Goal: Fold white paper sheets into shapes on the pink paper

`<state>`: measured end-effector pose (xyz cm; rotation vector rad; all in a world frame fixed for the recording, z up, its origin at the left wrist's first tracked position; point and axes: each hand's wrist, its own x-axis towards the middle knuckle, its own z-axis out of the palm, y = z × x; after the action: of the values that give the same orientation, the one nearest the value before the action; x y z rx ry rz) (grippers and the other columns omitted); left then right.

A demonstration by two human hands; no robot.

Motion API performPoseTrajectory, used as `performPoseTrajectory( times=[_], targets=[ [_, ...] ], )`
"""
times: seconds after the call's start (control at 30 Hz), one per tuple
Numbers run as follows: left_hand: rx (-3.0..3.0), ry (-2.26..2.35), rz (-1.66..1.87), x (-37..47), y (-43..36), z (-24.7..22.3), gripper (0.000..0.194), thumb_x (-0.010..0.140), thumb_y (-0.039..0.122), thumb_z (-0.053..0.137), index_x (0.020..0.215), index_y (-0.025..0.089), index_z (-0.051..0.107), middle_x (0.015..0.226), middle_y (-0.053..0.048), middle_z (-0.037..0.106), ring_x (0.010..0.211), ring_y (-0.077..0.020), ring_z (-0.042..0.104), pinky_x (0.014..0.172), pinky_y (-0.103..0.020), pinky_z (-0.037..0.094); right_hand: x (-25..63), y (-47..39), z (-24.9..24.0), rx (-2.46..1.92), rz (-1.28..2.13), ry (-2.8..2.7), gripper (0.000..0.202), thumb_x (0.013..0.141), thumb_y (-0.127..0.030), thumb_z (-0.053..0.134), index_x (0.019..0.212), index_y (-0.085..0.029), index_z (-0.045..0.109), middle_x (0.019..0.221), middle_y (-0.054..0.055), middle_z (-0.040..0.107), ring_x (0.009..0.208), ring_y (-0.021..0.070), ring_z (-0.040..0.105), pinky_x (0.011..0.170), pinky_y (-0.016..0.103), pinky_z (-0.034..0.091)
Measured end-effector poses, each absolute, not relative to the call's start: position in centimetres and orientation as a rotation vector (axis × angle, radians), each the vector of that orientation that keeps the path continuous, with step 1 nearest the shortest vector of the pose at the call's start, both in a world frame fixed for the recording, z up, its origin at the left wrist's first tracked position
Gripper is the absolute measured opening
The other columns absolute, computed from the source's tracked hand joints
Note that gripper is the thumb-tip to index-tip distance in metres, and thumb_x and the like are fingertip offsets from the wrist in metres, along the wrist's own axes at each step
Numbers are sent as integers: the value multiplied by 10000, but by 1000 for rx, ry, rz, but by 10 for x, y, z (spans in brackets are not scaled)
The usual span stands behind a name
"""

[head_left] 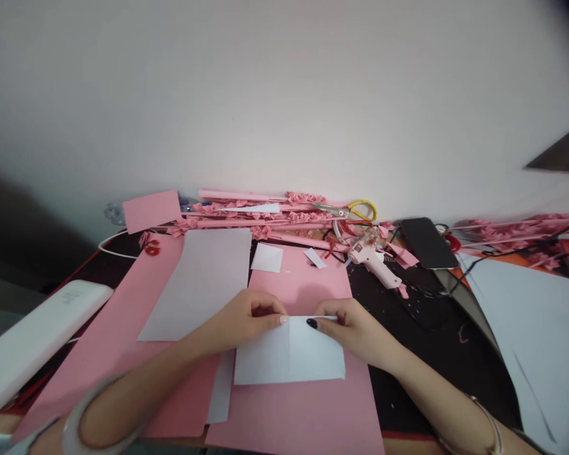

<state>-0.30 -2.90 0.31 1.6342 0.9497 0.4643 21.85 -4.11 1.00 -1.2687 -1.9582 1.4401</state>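
Between my two hands is a white sheet of paper [290,357] with a vertical crease down its middle. My left hand [260,316] pinches its top edge just left of the crease, thumb in front. On the other side of the crease, my right hand [344,322] pinches the same edge, its dark-nailed thumb lying on the paper. Beneath is a pink sheet [303,417]. A narrow white strip [222,392] shows at the lower left of the held paper. Just beyond my hands lie a small folded white square [267,258] and a small white piece [315,258].
A large white sheet [208,272] lies on pink paper at left, near a white power bank-like block [42,341]. Along the wall are pink paper-flower stems [265,221], yellow-handled scissors [361,210], a glue gun [377,265] and a black phone [429,243]. More white paper [535,328] lies right.
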Motion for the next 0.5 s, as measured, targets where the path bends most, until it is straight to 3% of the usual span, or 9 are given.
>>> performPoseTrajectory(
  times=[0.13,0.5],
  targets=[
    [1638,958,456,-4,-28,5,200,828,299,494,774,153,620,742,-12,604,687,-129,532,607,-217,397,224,-39,11,-1268,1400,-1965,277,841,-330,492,671,-129,578,585,-25,461,535,82,396,480,192,298],
    [1637,951,431,-13,-23,5,200,828,318,495,736,156,567,671,11,533,626,-111,501,593,-220,395,255,-26,23,-1328,1424,-1931,305,825,-379,515,740,-111,633,652,24,555,561,102,462,478,204,334]
  ],
)
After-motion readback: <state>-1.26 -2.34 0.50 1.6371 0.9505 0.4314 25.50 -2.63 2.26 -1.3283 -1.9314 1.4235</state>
